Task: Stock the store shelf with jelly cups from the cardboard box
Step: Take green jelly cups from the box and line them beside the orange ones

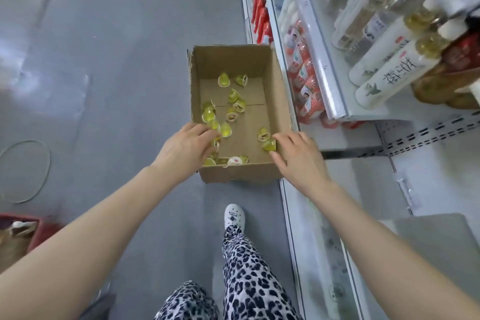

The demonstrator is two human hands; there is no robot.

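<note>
Floor (117, 73): grey and smooth, with pale glare at the left; a thin ring (49, 161) lies on it at the far left.
Cardboard box (239, 171): open, standing on the floor just beside the shelf base.
Jelly cups (235, 95): yellow-green, loose on the box bottom, mostly near-left.
Left grip (187, 148): in the near-left corner, fingers curled over cups; whether it holds one cannot be told.
Right grip (298, 156): thumb and fingers pinch a green cup (269, 145) by the near-right wall.
Shelf (335, 101): white metal at the right, carrying tall white bottles (384, 73).
Red basket (44, 228): at the lower left edge.
</note>
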